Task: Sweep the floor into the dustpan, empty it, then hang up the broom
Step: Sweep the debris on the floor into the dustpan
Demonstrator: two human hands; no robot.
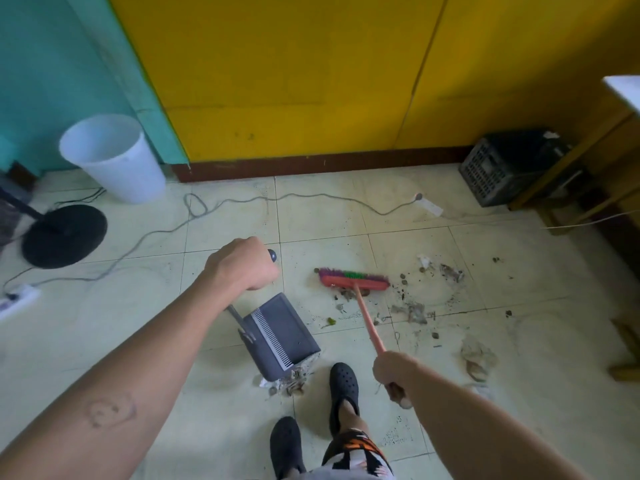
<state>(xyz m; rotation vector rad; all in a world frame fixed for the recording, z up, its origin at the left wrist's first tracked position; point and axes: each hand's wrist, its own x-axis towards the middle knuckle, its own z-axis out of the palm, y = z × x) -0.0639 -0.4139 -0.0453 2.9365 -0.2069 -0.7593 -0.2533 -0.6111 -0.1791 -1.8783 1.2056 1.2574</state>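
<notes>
My left hand (244,265) grips the top of the long handle of a dark grey dustpan (282,336), which stands on the tiled floor with a heap of dust and scraps (292,381) at its open mouth, near my feet. My right hand (393,372) grips the red handle of a broom (369,323). The broom's red head with purple and green bristles (353,280) rests on the floor to the right of the dustpan. Scattered dirt and paper bits (415,306) lie around and to the right of the broom head.
A white bucket (114,157) stands at the back left by the teal wall. A black fan base (64,235) and a power strip (17,296) sit at the left, with a grey cable (311,197) across the floor. A black crate (505,168) and wooden furniture are at the right.
</notes>
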